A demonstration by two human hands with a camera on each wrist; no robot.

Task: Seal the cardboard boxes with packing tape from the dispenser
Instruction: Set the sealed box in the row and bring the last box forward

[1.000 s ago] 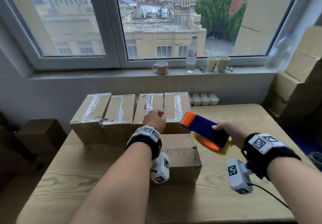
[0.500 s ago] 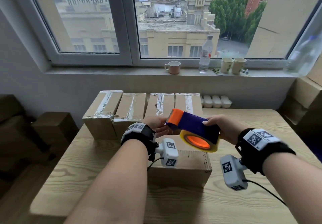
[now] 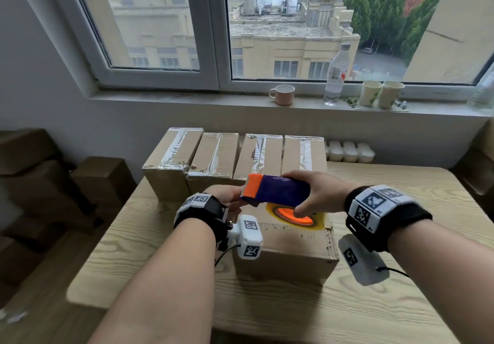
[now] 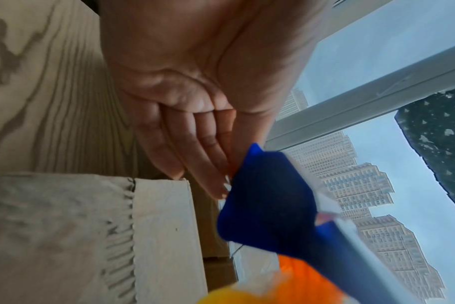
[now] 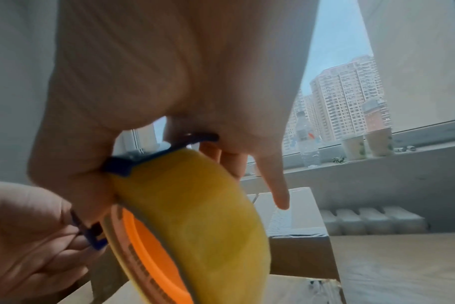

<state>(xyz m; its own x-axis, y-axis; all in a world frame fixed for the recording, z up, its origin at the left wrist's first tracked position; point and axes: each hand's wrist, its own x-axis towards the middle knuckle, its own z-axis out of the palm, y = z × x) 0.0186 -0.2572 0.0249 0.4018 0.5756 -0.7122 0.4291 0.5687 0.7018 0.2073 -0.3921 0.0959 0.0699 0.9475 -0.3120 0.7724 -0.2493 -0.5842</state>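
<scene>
Here the tape dispenser sits between both hands.

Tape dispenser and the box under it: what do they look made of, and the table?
Tape dispenser: smooth blue and orange body, likely plastic; it carries a yellowish tape roll. Front box: matte brown corrugated cardboard, fluted edge visible. Table: pale wood grain, solid or laminate unclear.

Left hand fingers touching blue tape dispenser, cardboard box below
</scene>
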